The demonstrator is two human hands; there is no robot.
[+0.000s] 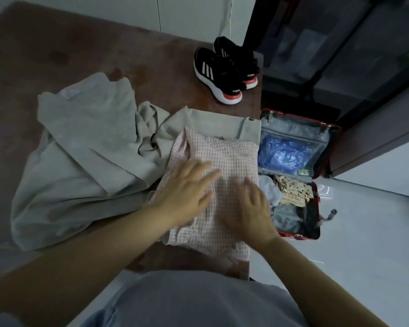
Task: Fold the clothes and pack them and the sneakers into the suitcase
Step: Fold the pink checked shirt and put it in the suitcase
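A pink checked shirt (224, 156) lies folded on the brown table, near its right edge. My left hand (187, 187) lies flat on the shirt's left part with straight fingers. My right hand (253, 208) presses flat on its lower right part. Under and left of the shirt spread beige trousers (213, 119) and a loose grey-green garment (85, 142). A pair of black sneakers (224, 69) with white stripes and red heels stands at the table's far right. The red suitcase (326, 138) lies open on the floor to the right, with clothes and a blue bag inside.
The brown table (57, 50) stretches back and left. A dark glass-fronted cabinet (340, 55) stands behind the suitcase. Pale floor (376, 244) lies at the right. A spotted cloth (293, 188) sits in the suitcase's near half.
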